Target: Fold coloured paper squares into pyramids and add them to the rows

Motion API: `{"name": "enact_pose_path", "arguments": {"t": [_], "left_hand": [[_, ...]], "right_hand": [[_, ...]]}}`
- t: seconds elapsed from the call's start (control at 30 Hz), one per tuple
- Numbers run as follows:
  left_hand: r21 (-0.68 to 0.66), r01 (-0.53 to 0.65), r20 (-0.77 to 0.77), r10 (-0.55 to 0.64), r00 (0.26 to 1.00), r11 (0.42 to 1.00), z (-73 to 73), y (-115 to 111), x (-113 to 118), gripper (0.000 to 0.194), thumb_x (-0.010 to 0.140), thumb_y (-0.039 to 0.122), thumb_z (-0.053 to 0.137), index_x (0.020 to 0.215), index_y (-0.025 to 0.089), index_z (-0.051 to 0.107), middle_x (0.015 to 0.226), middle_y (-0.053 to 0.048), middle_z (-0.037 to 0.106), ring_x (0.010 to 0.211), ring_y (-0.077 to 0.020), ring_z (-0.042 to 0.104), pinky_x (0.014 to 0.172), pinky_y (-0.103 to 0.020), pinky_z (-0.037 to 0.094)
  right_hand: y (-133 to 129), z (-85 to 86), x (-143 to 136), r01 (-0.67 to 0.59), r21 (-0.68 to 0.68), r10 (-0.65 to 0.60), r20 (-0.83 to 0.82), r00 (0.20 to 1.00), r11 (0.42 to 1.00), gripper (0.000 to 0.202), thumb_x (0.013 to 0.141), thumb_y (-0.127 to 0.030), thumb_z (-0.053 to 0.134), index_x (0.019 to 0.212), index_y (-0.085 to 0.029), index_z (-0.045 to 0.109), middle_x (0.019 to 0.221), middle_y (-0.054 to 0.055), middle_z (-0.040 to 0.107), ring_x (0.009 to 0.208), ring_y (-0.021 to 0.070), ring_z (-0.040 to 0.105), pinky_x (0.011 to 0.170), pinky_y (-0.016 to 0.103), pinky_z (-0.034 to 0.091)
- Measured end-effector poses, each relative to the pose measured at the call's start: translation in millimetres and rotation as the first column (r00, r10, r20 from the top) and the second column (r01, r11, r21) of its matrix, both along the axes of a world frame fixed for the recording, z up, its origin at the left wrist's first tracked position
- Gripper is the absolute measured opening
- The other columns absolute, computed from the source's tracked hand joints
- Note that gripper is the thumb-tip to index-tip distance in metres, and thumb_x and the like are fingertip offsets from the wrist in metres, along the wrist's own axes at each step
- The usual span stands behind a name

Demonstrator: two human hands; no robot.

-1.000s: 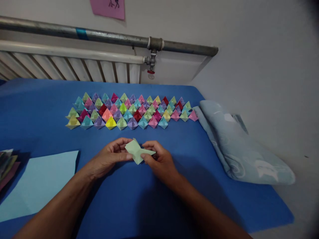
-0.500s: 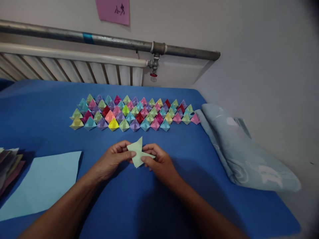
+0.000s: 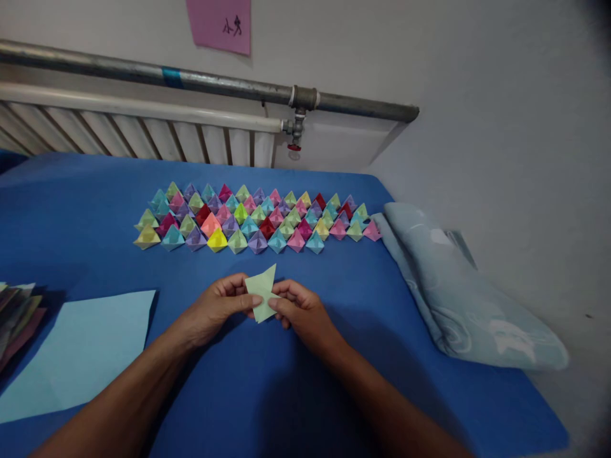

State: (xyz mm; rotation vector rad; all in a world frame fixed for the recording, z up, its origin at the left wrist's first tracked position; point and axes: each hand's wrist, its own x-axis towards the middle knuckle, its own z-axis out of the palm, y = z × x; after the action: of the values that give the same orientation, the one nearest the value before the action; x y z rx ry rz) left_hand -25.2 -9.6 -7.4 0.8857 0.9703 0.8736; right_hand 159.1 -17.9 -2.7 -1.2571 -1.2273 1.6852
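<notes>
A pale green piece of folded paper (image 3: 262, 289) is held up between both hands, over the blue surface (image 3: 214, 394). My left hand (image 3: 224, 302) pinches its left side, thumb on the near face and fingers behind. My right hand (image 3: 298, 305) pinches the lower right side the same way. One pointed corner of the paper sticks up between the hands; the right-hand part is partly covered by my right thumb and fingers. Beyond the hands stand several rows of small folded paper boats (image 3: 258, 240) in many colours.
A light blue paper sheet (image 3: 90, 343) lies at the left, beside a stack of coloured papers (image 3: 21, 321). A folded grey-blue cloth (image 3: 458, 299) lies along the right wall. Behind the surface are a white radiator (image 3: 157, 137), a metal pipe (image 3: 229, 86) and a red-handled valve (image 3: 294, 148).
The paper's right-hand point, which stuck out past my right thumb, is now mostly covered by my right hand. Both hands still pinch the paper. The view has shifted slightly.
</notes>
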Motion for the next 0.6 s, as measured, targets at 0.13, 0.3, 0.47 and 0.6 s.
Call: {"name": "enact_pose_path", "arguments": {"t": [0.13, 0.3, 0.47, 0.6], "left_hand": [[-0.018, 0.026, 0.002, -0.026, 1.000, 1.000, 1.0, -1.7, 2.5, 0.032, 0.062, 0.028, 0.087, 0.090, 0.018, 0.075, 0.073, -0.001, 0.070, 0.064, -0.0119, 0.058, 0.061, -0.024, 0.045], [-0.018, 0.044, -0.007, -0.044, 0.999, 0.999, 2.1, -1.8, 2.8, 0.028, 0.061, 0.025, 0.085, 0.086, 0.018, 0.075, 0.073, -0.001, 0.069, 0.063, -0.0120, 0.056, 0.059, -0.024, 0.043], [-0.034, 0.066, -0.009, -0.066, 0.998, 0.997, 2.9, -2.6, 3.7, 0.029, 0.061, 0.023, 0.084, 0.088, 0.018, 0.075, 0.074, -0.001, 0.069, 0.063, -0.0122, 0.057, 0.059, -0.024, 0.044], [-0.051, 0.065, -0.008, -0.065, 0.998, 0.997, 4.1, -3.3, 5.5, 0.030, 0.061, 0.022, 0.083, 0.089, 0.017, 0.075, 0.073, -0.001, 0.070, 0.063, -0.0125, 0.058, 0.057, -0.023, 0.043]], "right_hand": [[-0.1, -3.9, -1.0, 0.018, 0.019, -0.018, -0.008, 1.000, 1.000, 0.017, 0.075, -0.032, 0.065, 0.087, -0.020, 0.063, 0.063, -0.006, 0.053, 0.053, 0.0072, 0.046, 0.051, 0.021, 0.038], [-0.1, -6.4, -2.0, 0.010, 0.051, -0.009, -0.022, 1.000, 0.999, 0.016, 0.075, -0.033, 0.066, 0.085, -0.021, 0.064, 0.065, -0.005, 0.055, 0.058, 0.0082, 0.047, 0.056, 0.022, 0.039], [0.1, -5.3, -3.5, 0.036, 0.039, -0.035, -0.012, 0.999, 0.999, 0.019, 0.074, -0.036, 0.066, 0.085, -0.021, 0.065, 0.068, -0.004, 0.058, 0.063, 0.0103, 0.051, 0.058, 0.023, 0.039], [0.0, -4.2, -4.7, 0.049, 0.045, -0.049, -0.004, 0.999, 0.998, 0.018, 0.074, -0.037, 0.065, 0.081, -0.021, 0.063, 0.069, -0.004, 0.058, 0.063, 0.0105, 0.051, 0.057, 0.022, 0.038]]}}
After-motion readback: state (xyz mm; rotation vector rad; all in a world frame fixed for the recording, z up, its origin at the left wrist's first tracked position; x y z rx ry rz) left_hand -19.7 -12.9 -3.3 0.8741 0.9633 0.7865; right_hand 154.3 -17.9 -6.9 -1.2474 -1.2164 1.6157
